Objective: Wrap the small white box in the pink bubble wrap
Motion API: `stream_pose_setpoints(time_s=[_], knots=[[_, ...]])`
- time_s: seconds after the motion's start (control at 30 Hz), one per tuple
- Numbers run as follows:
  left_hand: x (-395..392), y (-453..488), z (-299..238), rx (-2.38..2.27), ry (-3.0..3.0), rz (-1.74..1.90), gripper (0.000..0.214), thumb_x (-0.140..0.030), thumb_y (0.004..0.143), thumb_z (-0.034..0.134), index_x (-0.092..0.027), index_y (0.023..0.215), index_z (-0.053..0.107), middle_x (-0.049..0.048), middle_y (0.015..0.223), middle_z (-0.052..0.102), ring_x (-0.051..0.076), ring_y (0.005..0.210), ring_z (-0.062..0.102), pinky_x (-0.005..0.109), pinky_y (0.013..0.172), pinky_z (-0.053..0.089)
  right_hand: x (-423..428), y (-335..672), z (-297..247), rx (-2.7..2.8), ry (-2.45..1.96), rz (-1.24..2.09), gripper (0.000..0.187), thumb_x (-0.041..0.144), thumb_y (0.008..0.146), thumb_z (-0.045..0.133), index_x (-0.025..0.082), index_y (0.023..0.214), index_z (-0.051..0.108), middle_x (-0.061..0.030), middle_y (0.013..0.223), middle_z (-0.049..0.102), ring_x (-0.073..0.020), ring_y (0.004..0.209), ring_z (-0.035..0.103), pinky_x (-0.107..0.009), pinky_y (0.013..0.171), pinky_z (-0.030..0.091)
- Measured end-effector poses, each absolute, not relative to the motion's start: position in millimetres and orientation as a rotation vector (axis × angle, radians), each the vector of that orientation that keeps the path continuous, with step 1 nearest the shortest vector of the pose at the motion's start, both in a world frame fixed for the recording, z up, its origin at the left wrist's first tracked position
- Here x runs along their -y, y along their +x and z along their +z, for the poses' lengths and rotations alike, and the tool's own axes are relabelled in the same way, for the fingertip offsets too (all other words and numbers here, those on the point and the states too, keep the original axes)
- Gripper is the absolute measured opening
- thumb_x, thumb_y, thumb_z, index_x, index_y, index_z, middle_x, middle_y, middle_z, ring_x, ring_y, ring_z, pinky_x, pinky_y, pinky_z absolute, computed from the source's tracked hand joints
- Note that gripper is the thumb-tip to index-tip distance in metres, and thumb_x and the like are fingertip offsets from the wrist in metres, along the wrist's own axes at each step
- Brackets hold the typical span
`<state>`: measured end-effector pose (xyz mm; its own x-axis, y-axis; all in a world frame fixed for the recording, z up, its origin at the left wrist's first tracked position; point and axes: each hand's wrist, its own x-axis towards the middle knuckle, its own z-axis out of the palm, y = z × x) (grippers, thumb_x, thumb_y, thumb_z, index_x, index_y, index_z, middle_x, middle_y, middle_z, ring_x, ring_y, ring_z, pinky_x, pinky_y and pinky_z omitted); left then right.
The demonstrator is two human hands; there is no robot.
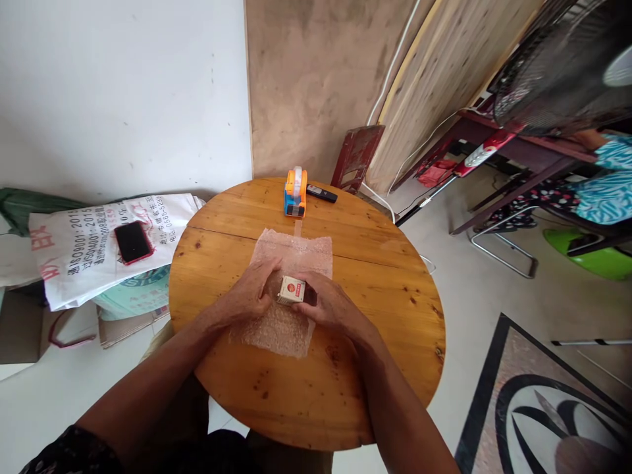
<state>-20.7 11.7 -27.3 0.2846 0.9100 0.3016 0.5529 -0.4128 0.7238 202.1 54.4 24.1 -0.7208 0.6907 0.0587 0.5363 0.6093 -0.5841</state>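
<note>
A small white box with a red round label (291,289) sits on a pinkish sheet of bubble wrap (291,260) in the middle of a round wooden table (385,289). My left hand (251,293) holds the box's left side, fingers curled around it. From the right, my right hand (328,304) grips the same box. Both hands rest on the bubble wrap.
An orange and blue tape dispenser (295,191) and a black remote (321,193) lie at the table's far edge. A phone (132,241) lies on printed white sacks (93,250) at the left. A fan (563,66), a dark red table and a seated person (605,187) are at the right.
</note>
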Motion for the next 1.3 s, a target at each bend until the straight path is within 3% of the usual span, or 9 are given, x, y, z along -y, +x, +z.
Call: stream_pose_setpoints(time_s=[0.77, 1.03, 1.2, 1.3], knots=[[-14, -24, -34, -1.309, 2.146, 0.931, 0.079, -0.009, 0.067, 0.047, -0.010, 0.145, 0.033, 0.0200, 0.143, 0.048, 0.032, 0.135, 0.043, 0.054, 0.112, 0.035, -53, 198, 23, 2.531, -1.036, 0.753, 0.049, 0.019, 0.075, 0.069, 0.021, 0.123, 0.059, -0.0103, 0.119, 0.067, -0.0254, 0.104, 0.061, -0.038, 0.090, 0.047], [-14, -22, -32, -1.340, 2.137, 0.968, 0.082, -0.010, 0.067, 0.047, -0.015, 0.147, 0.032, 0.0162, 0.144, 0.048, 0.030, 0.135, 0.044, 0.054, 0.114, 0.033, -55, 201, 21, 2.535, -0.984, 0.810, 0.051, 0.025, 0.077, 0.071, 0.024, 0.126, 0.058, -0.0085, 0.123, 0.065, -0.0260, 0.109, 0.060, -0.040, 0.093, 0.046], [18, -23, 1, -1.486, 2.208, 1.032, 0.069, -0.010, 0.069, 0.049, -0.016, 0.137, 0.044, 0.0146, 0.138, 0.053, 0.032, 0.137, 0.039, 0.053, 0.113, 0.035, -58, 214, 25, 2.415, -1.033, 0.987, 0.065, 0.038, 0.078, 0.073, 0.021, 0.136, 0.048, -0.0105, 0.119, 0.065, -0.0219, 0.095, 0.063, -0.036, 0.084, 0.050], [51, -24, 17, -1.459, 2.387, 0.936, 0.051, -0.014, 0.071, 0.055, -0.019, 0.123, 0.055, 0.0115, 0.122, 0.061, 0.031, 0.127, 0.047, 0.054, 0.112, 0.033, -62, 226, 34, 2.404, -1.104, 1.018, 0.044, 0.040, 0.085, 0.063, 0.018, 0.123, 0.057, -0.0070, 0.101, 0.069, -0.0182, 0.082, 0.062, -0.031, 0.073, 0.049]])
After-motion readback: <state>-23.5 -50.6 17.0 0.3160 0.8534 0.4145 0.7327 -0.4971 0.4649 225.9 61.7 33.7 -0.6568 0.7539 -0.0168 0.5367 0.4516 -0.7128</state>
